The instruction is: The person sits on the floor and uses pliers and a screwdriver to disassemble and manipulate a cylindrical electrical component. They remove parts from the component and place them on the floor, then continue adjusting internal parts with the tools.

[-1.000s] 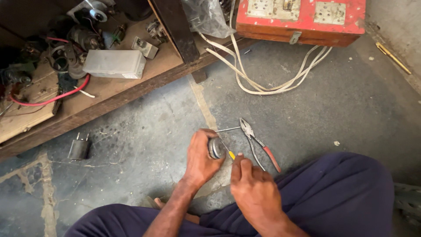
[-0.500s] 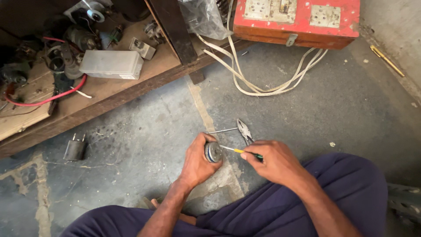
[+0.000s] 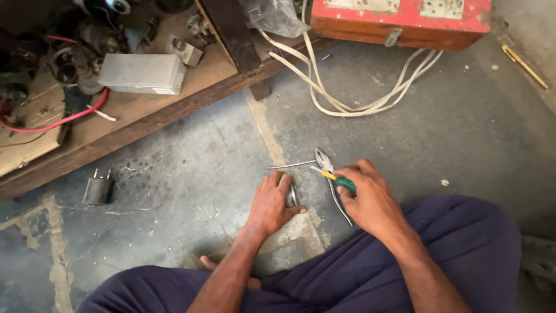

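My left hand (image 3: pixel 272 204) is closed around a small round metal part (image 3: pixel 291 196), holding it down on the grey concrete floor. My right hand (image 3: pixel 368 194) grips a screwdriver with a green and yellow handle (image 3: pixel 341 182); its tip points left towards the part without touching it. Metal pliers (image 3: pixel 325 165) lie on the floor just under and beyond my right hand, jaws pointing away from me. A thin metal rod (image 3: pixel 289 166) lies beside the pliers' jaws.
A low wooden shelf (image 3: pixel 145 116) at upper left carries a grey box (image 3: pixel 142 72), red wire and assorted parts. A red wooden switch box (image 3: pixel 399 20) with white cables (image 3: pixel 347 98) stands at the top. A black plug adapter (image 3: pixel 98 190) lies at left. My dark-trousered legs fill the bottom.
My right hand has moved right from beside the left hand, over the pliers, and holds the screwdriver there. The left hand stayed on the round part.
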